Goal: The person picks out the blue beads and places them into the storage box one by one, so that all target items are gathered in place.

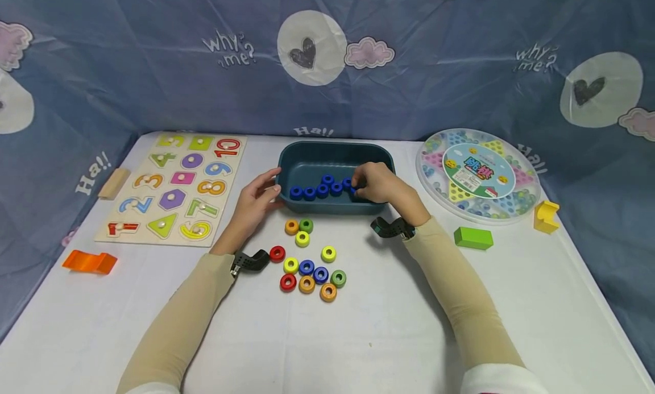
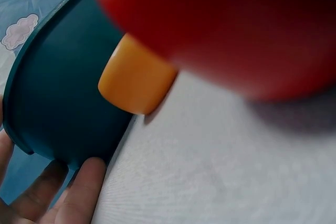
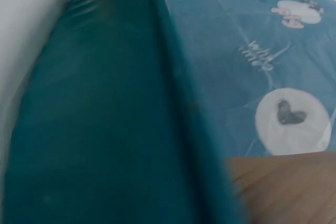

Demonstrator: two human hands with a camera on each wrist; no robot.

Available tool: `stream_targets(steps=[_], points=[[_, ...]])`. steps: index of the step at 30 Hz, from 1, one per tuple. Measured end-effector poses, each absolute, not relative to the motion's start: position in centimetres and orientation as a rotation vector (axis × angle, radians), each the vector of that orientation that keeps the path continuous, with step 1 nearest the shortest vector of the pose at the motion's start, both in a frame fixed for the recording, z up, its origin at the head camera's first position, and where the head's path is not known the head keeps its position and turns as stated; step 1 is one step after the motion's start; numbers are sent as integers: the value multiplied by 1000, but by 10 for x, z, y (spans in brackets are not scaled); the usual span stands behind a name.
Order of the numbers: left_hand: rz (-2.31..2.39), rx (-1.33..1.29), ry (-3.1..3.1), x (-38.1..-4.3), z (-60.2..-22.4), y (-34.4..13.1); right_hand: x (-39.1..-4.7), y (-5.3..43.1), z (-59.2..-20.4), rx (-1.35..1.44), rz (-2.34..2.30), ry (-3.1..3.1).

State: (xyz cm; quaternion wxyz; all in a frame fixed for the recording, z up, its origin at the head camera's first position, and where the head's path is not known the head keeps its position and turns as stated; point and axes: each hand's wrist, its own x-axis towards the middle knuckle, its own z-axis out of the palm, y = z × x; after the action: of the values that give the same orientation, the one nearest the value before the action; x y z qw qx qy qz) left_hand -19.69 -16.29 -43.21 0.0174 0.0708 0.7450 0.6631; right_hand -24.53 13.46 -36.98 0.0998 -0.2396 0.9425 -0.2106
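Observation:
A dark teal bin (image 1: 335,208) stands at the middle back of the table, with several blue ring beads (image 1: 322,190) along its near side. My left hand (image 1: 254,198) touches the bin's left end from outside; the left wrist view shows its fingertips against the wall. My right hand (image 1: 377,182) reaches in over the right part and pinches a blue bead (image 1: 354,193), partly hidden by the fingers. In the right wrist view the bin wall covers most of that hand. Below the bin lie loose beads, among them a red one (image 1: 277,254) and an orange one (image 1: 291,227).
A wooden number puzzle board (image 1: 176,183) lies at left, near an orange block (image 1: 90,262) and a wooden block (image 1: 114,183). At right are a round marble game (image 1: 478,175), a green block (image 1: 473,238) and a yellow block (image 1: 546,217). A printed curtain (image 1: 409,98) hangs behind.

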Motion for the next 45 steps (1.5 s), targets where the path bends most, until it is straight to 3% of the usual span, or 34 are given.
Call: stream_targets(steps=[10, 20, 27, 32, 38, 45], points=[[2059, 202, 2280, -186, -410, -158, -254, 126, -384, -652, -704, 2791], [2067, 218, 2279, -183, -405, -159, -248, 127, -374, -742, -747, 2848], [2062, 216, 2285, -183, -405, -159, -213, 118, -353, -1150, -1085, 2761], [2057, 220, 2291, -183, -405, -160, -177, 99, -362, -1462, -1085, 2539], [2086, 218, 2264, -183, -405, -159, -153, 76, -381, -1460, -904, 2359], [2082, 206, 2261, -181, -403, -158, -149, 66, -401, -1464, -783, 2312]])
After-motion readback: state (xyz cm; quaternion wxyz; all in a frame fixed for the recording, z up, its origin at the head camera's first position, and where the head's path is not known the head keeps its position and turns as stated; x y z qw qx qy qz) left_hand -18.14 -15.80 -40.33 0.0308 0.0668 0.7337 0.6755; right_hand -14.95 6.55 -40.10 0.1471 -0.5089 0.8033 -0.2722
